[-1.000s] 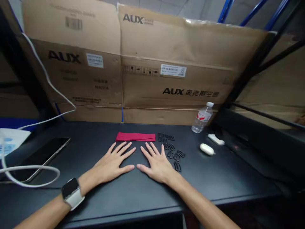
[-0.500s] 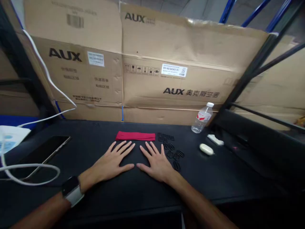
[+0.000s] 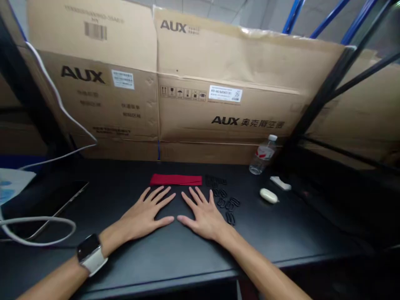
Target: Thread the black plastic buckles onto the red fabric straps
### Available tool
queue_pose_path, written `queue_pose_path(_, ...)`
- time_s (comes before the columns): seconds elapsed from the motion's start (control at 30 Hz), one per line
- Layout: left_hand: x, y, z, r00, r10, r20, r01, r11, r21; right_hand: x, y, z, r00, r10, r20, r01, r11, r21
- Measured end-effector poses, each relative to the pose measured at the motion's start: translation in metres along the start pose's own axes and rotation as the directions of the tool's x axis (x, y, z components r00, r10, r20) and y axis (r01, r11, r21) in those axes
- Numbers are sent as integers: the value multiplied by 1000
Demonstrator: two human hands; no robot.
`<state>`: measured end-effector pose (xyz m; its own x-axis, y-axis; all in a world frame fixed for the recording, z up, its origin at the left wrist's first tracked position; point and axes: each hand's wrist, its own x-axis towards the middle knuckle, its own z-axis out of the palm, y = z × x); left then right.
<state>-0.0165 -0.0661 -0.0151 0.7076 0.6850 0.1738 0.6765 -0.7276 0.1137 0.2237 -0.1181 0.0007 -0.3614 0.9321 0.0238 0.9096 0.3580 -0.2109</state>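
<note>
Palm down on the black tabletop (image 3: 162, 264), my left hand (image 3: 145, 214) lies flat with its fingers spread and holds nothing. My right hand (image 3: 203, 214) rests the same way beside it, fingers apart, the two thumbs almost meeting. Just beyond the fingertips lies a folded red fabric strip (image 3: 176, 179). To the right of the strip and of my right hand are several small black buckle-like loops (image 3: 229, 206), some in a tight group at the back, others scattered. A watch (image 3: 89, 247) with a pale band is on my left wrist.
A phone (image 3: 67, 202) and a looped white cable (image 3: 70, 227) lie at the left. Toward the right are a plastic bottle (image 3: 264, 154), a pale oval object (image 3: 268, 196) and a small white piece (image 3: 280, 183). Cardboard boxes (image 3: 187, 112) wall off the back.
The camera view has shifted slightly, and the tabletop looks brighter. Both hands stay flat and spread in the same place; the objects on the table have not moved.
</note>
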Motion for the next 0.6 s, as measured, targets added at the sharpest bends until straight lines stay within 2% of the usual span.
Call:
queue_pose_path(0.43,1,2,-2,999,-19,40,19,1000,-3,0,-2,-2,1000,4,0,-4,1000,18)
queue_pose_path(0.6,0,1,-1,1000,-13,13,13,1000,8,0,-1,-2,1000,6,-2,-6,1000,24)
